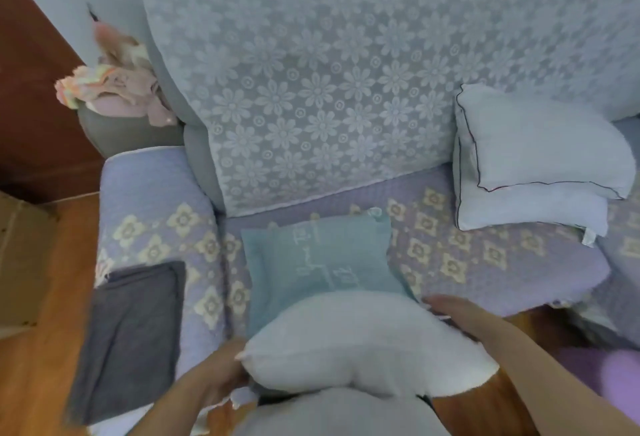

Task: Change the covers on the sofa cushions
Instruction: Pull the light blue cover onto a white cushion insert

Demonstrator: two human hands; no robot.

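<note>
Three bare white cushion inserts (363,338), one teal cushion cover (318,262), one folded grey cloth (131,335), two hands (221,369).

The single head view looks steeply down from above and close, facing the sofa (485,262) backrest, both forearms entering from the bottom edge.

I see white insert (363,342) half in teal cover (311,262) on sofa seat (502,269) | left hand (221,373) grips its near-left edge | right hand (450,311) flat on its right side | two bare cushions (533,165) far right | grey cloth (131,335) on left armrest (152,200)
</note>
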